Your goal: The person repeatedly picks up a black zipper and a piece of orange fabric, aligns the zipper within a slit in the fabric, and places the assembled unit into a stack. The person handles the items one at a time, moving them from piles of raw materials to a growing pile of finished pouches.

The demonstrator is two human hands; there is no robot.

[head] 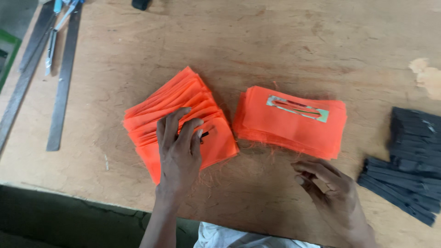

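My left hand (178,149) lies flat, fingers spread, on a fanned stack of orange fabric pieces (179,117) left of centre on the wooden table. A small dark mark or object shows under its fingertips. A second, neater orange fabric stack (294,126) sits to the right, with a thin metal template (297,108) with a slot on top. My right hand (328,188) hovers just below that stack, fingers curled and pinched together; I cannot tell whether it holds anything.
Dark grey strips (409,160) are piled at the right edge. Long metal rulers (62,78) and scissors (53,41) lie at the far left. A black object (140,3) is at the top edge. Loose orange threads lie near the table's front edge.
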